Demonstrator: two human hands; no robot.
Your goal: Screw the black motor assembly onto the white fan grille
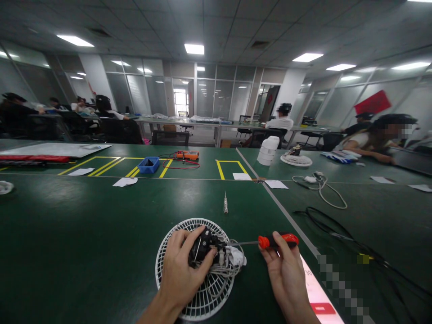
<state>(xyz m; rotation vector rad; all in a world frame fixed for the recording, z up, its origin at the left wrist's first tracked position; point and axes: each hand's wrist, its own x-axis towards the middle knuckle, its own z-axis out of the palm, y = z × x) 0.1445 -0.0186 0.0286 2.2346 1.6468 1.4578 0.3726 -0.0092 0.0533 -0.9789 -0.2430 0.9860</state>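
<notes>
A round white fan grille (168,288) lies on the green table, with a black fan motor (202,245) and bundled pale wires (226,271) on top of it. My left hand (184,263) is wrapped around the motor, thumb and fingers on opposite sides. In my right hand (285,267) is a red and black screwdriver (268,241), held nearly level with its shaft pointing left. Its tip reaches the right side of the motor; exactly what it touches is too small to tell. Beyond the grille lies a small clear-handled screwdriver (226,204).
A blue bin (148,165) and an orange multimeter (187,155) stand at the back. A white container (268,150), another fan grille (296,159) and a grey cable (324,184) are at the right. Black cables (351,240) trail along the right side. A co-worker (374,139) leans on the table.
</notes>
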